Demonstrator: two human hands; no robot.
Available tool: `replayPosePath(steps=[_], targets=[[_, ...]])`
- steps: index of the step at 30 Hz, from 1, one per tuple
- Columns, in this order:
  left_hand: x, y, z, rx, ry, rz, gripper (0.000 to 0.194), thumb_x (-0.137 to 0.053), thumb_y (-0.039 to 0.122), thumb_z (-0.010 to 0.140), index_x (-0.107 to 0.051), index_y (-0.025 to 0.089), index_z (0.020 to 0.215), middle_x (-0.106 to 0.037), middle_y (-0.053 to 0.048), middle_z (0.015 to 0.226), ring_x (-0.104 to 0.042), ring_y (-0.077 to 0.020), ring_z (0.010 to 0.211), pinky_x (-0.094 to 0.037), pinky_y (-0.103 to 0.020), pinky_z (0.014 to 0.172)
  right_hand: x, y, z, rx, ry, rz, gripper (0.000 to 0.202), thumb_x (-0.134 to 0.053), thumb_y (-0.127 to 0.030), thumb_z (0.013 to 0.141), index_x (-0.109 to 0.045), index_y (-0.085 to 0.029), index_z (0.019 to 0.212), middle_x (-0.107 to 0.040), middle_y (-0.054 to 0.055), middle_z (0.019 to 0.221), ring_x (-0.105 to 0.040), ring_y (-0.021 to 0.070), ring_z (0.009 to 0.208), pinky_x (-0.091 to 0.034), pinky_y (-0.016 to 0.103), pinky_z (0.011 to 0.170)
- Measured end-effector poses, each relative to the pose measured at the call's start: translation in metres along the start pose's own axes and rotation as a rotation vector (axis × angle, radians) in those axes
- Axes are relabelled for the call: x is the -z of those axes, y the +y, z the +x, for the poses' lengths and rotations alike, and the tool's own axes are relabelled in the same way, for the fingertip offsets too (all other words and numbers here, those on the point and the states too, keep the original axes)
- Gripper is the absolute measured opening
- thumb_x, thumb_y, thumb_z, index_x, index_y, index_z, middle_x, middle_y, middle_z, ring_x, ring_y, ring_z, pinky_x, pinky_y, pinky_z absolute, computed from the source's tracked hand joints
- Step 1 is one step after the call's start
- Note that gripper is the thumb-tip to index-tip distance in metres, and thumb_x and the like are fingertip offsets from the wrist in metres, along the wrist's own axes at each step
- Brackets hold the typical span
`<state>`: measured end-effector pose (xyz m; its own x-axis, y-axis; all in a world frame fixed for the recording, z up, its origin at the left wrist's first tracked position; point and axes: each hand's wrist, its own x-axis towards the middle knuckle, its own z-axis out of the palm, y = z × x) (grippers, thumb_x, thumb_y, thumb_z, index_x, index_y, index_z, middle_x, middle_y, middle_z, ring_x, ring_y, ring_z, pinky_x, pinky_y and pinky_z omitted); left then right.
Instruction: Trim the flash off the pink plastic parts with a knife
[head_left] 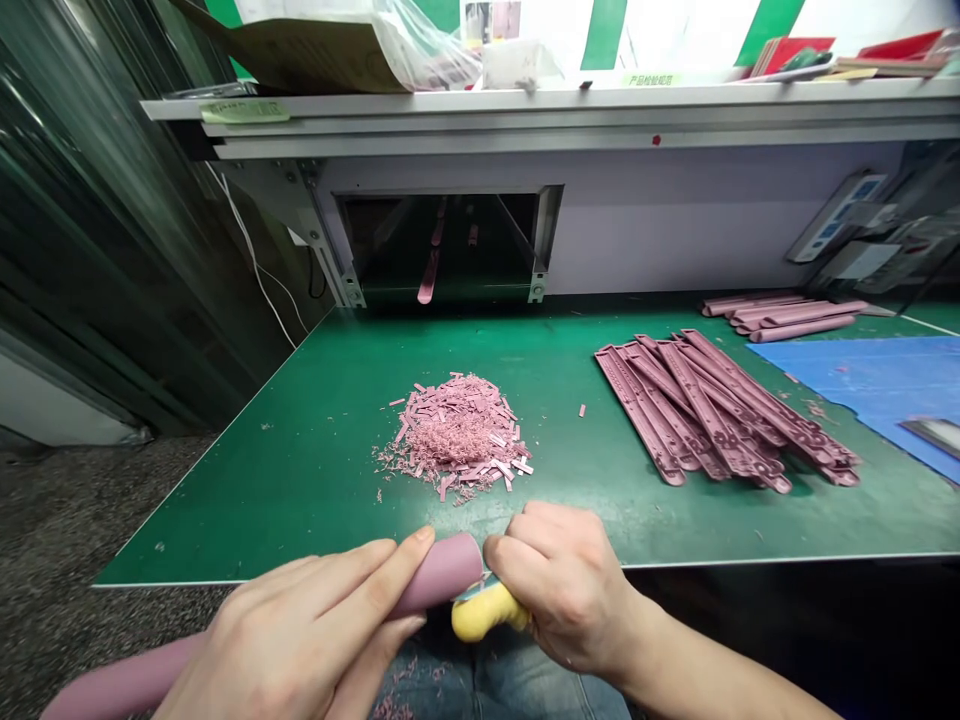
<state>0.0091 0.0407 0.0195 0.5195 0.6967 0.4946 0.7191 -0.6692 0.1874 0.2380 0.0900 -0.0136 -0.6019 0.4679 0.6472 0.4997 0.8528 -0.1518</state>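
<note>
A long, rounded pink plastic part (pixel 446 572) runs from the lower left to the middle, with my left hand (pixel 300 625) closed around it. At its right end my right hand (pixel 566 580) is closed on a small blade (pixel 478 588), its edge against the rim of the part. The blade's handle is hidden in my fist. A yellow cover (pixel 489 612) wraps my right thumb. Just beyond my hands lies a pile of pink shavings and small offcuts (pixel 457 430) on the green table (pixel 300 480).
Slim pink plastic pieces (pixel 712 400) lie stacked at the right, with more pink parts (pixel 795 315) behind. A blue sheet (pixel 870 375) covers the right side. Pink pieces (pixel 430 275) lie on a dark belt in the rear opening. A shelf (pixel 480 120) spans above.
</note>
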Motion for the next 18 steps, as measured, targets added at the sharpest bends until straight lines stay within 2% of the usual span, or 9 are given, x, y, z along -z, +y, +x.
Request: replayPosePath(steps=[3, 6, 12, 16, 18], targets=[[-0.001, 0.002, 0.0, -0.016, -0.121, 0.006, 0.054, -0.058, 0.017, 0.086, -0.043, 0.022, 0.138, -0.069, -0.005, 0.117, -0.068, -0.0176, 0.098, -0.057, -0.023, 0.084, -0.005, 0.0, 0.0, -0.072, 0.029, -0.01, 0.054, -0.025, -0.043, 0.102, -0.055, -0.017, 0.065, -0.045, 0.001, 0.056, -0.035, 0.0138, 0.051, -0.019, 0.031, 0.049], [-0.004, 0.003, 0.001, 0.035, -0.107, -0.006, 0.05, -0.054, 0.021, 0.088, -0.044, 0.025, 0.137, -0.069, -0.002, 0.116, -0.07, -0.0166, 0.095, -0.058, -0.021, 0.081, -0.01, 0.002, 0.0, -0.128, 0.052, -0.023, 0.051, -0.032, -0.049, 0.099, -0.058, -0.017, 0.069, -0.047, 0.0, 0.057, -0.037, 0.0137, 0.051, -0.019, 0.031, 0.049], [-0.016, 0.007, -0.005, 0.134, -0.028, 0.008, 0.054, -0.059, 0.03, 0.086, -0.045, 0.029, 0.137, -0.069, 0.001, 0.118, -0.07, -0.0187, 0.094, -0.057, -0.022, 0.083, -0.018, 0.001, -0.003, -0.113, 0.066, -0.063, 0.048, -0.029, -0.031, 0.101, -0.053, -0.018, 0.061, -0.044, 0.001, 0.055, -0.034, 0.0144, 0.052, -0.018, 0.031, 0.051], [-0.021, 0.009, -0.007, 0.264, -0.008, -0.01, 0.048, -0.057, 0.034, 0.087, -0.048, 0.032, 0.135, -0.068, 0.003, 0.119, -0.07, -0.0189, 0.096, -0.056, -0.025, 0.086, -0.024, 0.0, -0.003, -0.175, 0.12, -0.107, 0.043, -0.036, -0.033, 0.098, -0.056, -0.017, 0.064, -0.047, 0.002, 0.056, -0.036, 0.0147, 0.053, -0.018, 0.032, 0.051], [-0.023, 0.008, -0.006, 0.265, -0.01, -0.025, 0.048, -0.057, 0.035, 0.087, -0.048, 0.034, 0.135, -0.069, 0.004, 0.118, -0.071, -0.0184, 0.093, -0.057, -0.023, 0.082, -0.027, 0.002, -0.002, -0.183, 0.116, -0.119, 0.041, -0.036, -0.03, 0.098, -0.056, -0.017, 0.064, -0.048, 0.002, 0.056, -0.036, 0.0148, 0.052, -0.018, 0.032, 0.051]])
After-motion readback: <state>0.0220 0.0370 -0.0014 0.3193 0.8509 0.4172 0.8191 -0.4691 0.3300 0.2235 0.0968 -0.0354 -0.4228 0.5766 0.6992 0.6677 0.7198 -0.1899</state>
